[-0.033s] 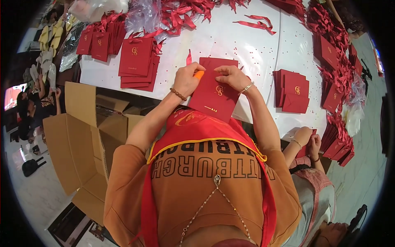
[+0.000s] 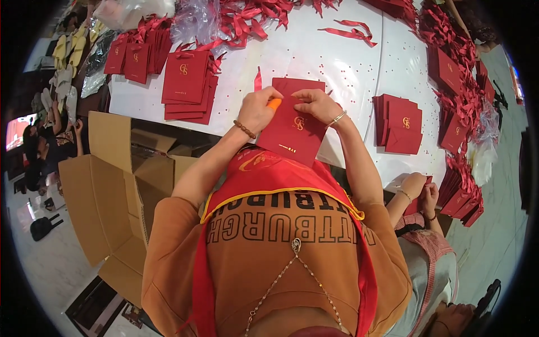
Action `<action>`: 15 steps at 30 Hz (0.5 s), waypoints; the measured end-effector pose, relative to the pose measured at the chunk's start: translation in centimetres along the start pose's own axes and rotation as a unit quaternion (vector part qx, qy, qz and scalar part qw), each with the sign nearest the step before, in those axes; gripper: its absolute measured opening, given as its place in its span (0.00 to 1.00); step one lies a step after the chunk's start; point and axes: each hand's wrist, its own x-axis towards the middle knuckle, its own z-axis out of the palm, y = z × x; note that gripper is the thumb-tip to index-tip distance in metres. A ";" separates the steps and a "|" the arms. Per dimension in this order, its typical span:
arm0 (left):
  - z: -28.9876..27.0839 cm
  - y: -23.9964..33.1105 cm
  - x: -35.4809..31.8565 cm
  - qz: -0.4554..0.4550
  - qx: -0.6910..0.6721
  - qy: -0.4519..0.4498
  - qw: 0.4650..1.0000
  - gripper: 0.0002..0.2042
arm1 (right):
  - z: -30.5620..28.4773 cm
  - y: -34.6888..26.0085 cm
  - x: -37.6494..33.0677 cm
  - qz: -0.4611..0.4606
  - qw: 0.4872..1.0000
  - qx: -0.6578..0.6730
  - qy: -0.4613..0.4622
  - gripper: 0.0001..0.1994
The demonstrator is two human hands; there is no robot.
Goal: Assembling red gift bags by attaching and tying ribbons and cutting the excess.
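A flat dark red paper gift bag with a gold emblem lies tilted in front of me, its lower end reaching over the table edge against my apron. My left hand, with a beaded bracelet, is closed on the bag's left edge. Something orange shows at its thumb; whether it is a finger cover or a held piece, I cannot tell. A red ribbon end stands up behind that hand. My right hand, wearing a bangle, pinches at the bag's upper part; its fingertips hide the exact spot.
Stacked red bags lie to the left and right on the white table. Loose ribbon and red dots are scattered beyond. An open cardboard box stands at left. At right, a co-worker's hands hold something red.
My left hand has turned very slightly, so the orange piece sits a touch further right. The bag and my right hand look unmoved.
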 end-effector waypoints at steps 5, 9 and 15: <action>1.1 0.5 -0.3 0.010 0.018 -0.013 1.000 0.06 | -0.2 -1.0 -0.2 -0.006 1.000 -0.005 -0.004 0.18; 0.7 0.9 0.0 0.006 0.033 -0.038 0.999 0.06 | -0.6 -1.3 -0.3 0.036 0.998 -0.008 -0.049 0.19; 0.7 0.1 0.6 0.056 0.065 -0.049 0.995 0.06 | -0.2 -1.0 -0.1 0.014 0.998 -0.017 -0.060 0.19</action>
